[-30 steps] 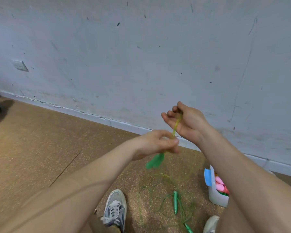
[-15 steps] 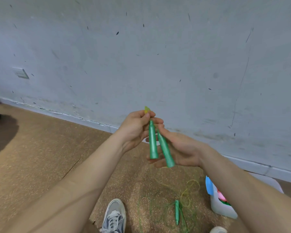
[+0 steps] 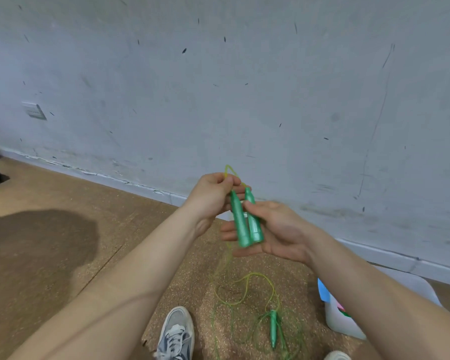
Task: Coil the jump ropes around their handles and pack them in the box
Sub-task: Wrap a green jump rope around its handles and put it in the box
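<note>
Cork floor (image 3: 50, 188) meets a scuffed grey wall (image 3: 218, 87); left hand (image 3: 213, 196) pinches the green handles (image 3: 240, 222) at their tops, right hand (image 3: 278, 229) clasps them between thumb and fingers.

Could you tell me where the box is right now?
In the head view, the box stands on the floor at lower right, right of the loose handle and partly behind the right arm.

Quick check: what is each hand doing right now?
Left hand: pinches the green handles at their top ends.
Right hand: holds the same handles, thumb pressed on them.
</note>
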